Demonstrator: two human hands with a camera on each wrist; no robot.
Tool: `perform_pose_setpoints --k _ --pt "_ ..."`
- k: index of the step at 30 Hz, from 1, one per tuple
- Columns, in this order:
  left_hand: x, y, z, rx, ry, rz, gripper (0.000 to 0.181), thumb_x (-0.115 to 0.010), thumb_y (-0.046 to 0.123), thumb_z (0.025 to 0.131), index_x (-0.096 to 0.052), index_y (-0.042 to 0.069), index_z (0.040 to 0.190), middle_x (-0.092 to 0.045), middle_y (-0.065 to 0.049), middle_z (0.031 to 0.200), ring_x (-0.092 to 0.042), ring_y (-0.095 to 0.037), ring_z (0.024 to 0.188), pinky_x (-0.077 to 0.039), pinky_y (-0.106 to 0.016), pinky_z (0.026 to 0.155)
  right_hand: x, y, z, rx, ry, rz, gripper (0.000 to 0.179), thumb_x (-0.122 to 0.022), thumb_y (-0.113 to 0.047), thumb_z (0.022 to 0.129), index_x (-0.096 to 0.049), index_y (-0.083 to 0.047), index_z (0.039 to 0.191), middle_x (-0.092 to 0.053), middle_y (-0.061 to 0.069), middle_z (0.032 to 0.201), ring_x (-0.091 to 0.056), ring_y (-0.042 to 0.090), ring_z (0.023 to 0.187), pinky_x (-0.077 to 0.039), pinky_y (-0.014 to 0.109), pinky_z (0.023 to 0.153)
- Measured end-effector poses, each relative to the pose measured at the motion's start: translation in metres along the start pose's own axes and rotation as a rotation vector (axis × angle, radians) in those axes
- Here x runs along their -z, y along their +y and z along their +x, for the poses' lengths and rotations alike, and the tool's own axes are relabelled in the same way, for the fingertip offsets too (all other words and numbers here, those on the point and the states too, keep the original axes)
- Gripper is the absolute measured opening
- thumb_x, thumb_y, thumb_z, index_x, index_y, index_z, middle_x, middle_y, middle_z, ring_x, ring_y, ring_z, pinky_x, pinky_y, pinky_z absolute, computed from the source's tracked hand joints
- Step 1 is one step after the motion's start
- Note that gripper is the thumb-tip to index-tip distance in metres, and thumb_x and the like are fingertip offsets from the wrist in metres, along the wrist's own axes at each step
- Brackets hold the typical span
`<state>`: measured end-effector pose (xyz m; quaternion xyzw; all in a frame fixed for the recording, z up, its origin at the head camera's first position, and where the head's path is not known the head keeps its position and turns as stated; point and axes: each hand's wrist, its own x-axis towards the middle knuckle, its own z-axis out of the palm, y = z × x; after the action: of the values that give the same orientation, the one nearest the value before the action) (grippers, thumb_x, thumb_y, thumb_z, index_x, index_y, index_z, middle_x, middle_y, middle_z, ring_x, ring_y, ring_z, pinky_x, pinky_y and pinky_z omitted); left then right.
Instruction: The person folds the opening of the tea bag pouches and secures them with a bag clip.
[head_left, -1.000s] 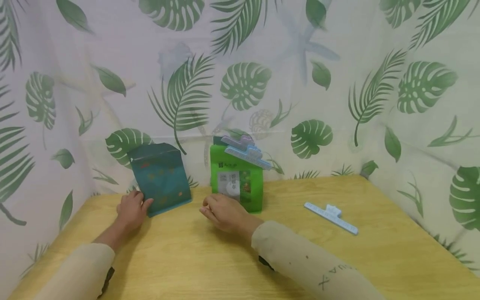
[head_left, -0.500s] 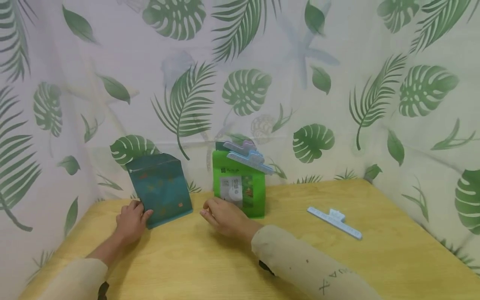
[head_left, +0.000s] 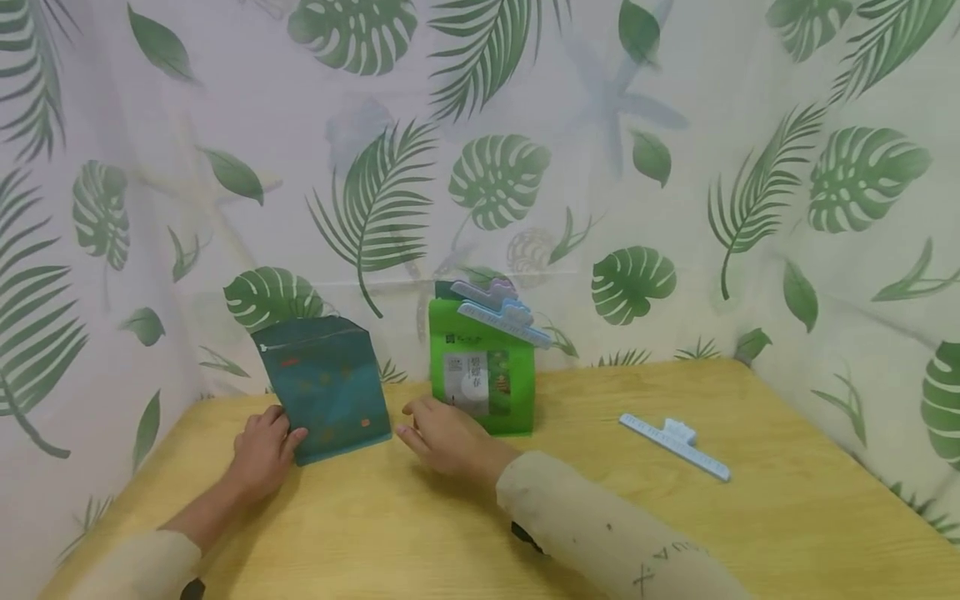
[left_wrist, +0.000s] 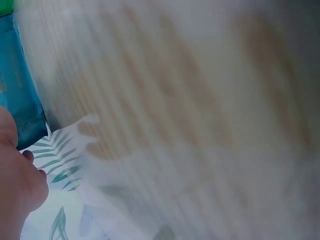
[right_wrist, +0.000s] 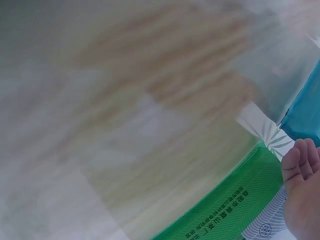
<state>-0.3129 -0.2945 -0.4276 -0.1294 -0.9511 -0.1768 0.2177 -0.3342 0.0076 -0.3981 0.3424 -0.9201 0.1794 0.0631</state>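
A dark teal pouch bag [head_left: 330, 392] with a folded-over top stands slightly tilted at the left of the table, also in the left wrist view as a blue pouch [left_wrist: 22, 85]. My left hand [head_left: 261, 450] holds its lower left edge, thumb in front and fingers at the side, partly hidden. My right hand [head_left: 450, 437] lies just right of the pouch, fingers loosely bent with nothing in them, in front of a bright green tea bag [head_left: 517, 383]. A pale blue sealing clip [head_left: 504, 322] sits aslant across the green bag's top.
Behind the green bag a purple clip [head_left: 487, 293] and a dark green bag's top [head_left: 444, 289] show. Another light blue clip [head_left: 673, 444] lies on the wooden table [head_left: 360, 533] at the right. A leaf-patterned cloth [head_left: 480, 92] hangs around the back and sides.
The teal pouch and my left hand have come slightly nearer to me. My right hand has stayed almost in place, and the view has shifted a little.
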Motion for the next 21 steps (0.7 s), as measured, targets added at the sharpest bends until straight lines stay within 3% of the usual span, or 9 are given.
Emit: perform_pose_setpoints --k 4,9,12,17,21 --pt "0.002 0.002 0.000 -0.024 0.006 -0.004 0.028 -0.056 0.020 0.102 -0.062 -0.004 0.113 -0.056 -0.021 0.119 -0.051 -0.044 0.101 -0.041 -0.057 0.071 -0.001 -0.001 0.002 0.004 -0.033 -0.007 0.052 -0.044 -0.047 0.105 -0.054 -0.007 0.137 -0.062 0.004 0.118 -0.061 0.012 0.100 -0.053 0.029 0.086" --pt "0.002 0.003 -0.003 -0.065 0.019 -0.007 0.018 -0.060 0.017 0.100 -0.061 0.000 0.094 -0.058 -0.017 0.109 -0.053 -0.043 0.100 -0.042 -0.056 0.069 -0.003 -0.003 0.003 0.017 -0.049 -0.012 0.056 -0.045 -0.049 0.104 -0.052 -0.005 0.138 -0.060 0.007 0.124 -0.062 0.013 0.102 -0.053 0.028 0.086" --pt "0.002 0.004 -0.005 -0.124 0.049 -0.027 0.017 -0.062 0.013 0.098 -0.059 0.003 0.085 -0.060 -0.016 0.105 -0.053 -0.042 0.099 -0.045 -0.058 0.076 -0.003 -0.006 0.004 0.011 -0.046 -0.012 0.058 -0.045 -0.048 0.104 -0.052 -0.002 0.139 -0.060 0.010 0.128 -0.063 0.016 0.104 -0.054 0.031 0.088" --pt "0.002 0.006 -0.007 -0.236 0.115 -0.054 0.017 -0.066 0.008 0.094 -0.058 0.004 0.080 -0.063 -0.016 0.104 -0.054 -0.038 0.097 -0.045 -0.054 0.085 -0.005 -0.008 0.005 -0.005 -0.056 -0.070 0.058 -0.044 -0.049 0.104 -0.053 -0.002 0.137 -0.060 0.010 0.129 -0.063 0.019 0.107 -0.053 0.033 0.092" --pt "0.002 0.009 -0.006 -0.254 0.123 -0.065 0.011 -0.066 0.011 0.094 -0.060 0.006 0.087 -0.064 -0.011 0.099 -0.054 -0.037 0.098 -0.045 -0.053 0.087 -0.008 -0.010 0.005 -0.010 -0.063 -0.112 0.055 -0.044 -0.048 0.105 -0.054 -0.002 0.134 -0.060 0.010 0.129 -0.062 0.020 0.113 -0.052 0.033 0.095"
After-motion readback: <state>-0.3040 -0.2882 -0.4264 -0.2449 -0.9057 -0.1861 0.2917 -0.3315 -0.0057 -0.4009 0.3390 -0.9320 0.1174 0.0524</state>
